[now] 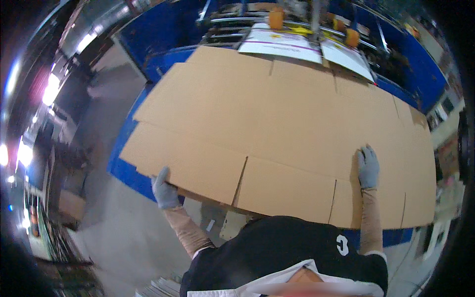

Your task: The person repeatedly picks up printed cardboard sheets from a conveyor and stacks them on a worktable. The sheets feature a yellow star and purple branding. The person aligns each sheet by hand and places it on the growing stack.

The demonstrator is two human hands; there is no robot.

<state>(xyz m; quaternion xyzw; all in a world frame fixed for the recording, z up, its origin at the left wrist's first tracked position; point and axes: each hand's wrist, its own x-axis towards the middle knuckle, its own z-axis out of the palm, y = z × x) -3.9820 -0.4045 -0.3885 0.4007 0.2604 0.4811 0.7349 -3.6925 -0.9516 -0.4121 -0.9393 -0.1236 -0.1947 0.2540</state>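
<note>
A large flat brown cardboard sheet [297, 123], slotted and creased like an unfolded box, lies across a blue machine table [129, 171]. At its near left edge my left hand [164, 189], in a grey glove, grips the cardboard with the thumb on top; the other fingers are hidden below the edge. My right hand [368, 167], also gloved in grey, rests on the sheet's upper face right of the middle, fingers stretched forward and lying flat. At the far edge, white printed panels [282, 43] overlap the cardboard under the machine's rollers.
Orange rollers [276, 19] and metal bars cross the blue machine [168, 29] at the far side. A grey floor [114, 218] runs along the left, with a cardboard box [71, 205] and stacked sheets [64, 277] beyond. More stacked material [166, 287] lies at the bottom.
</note>
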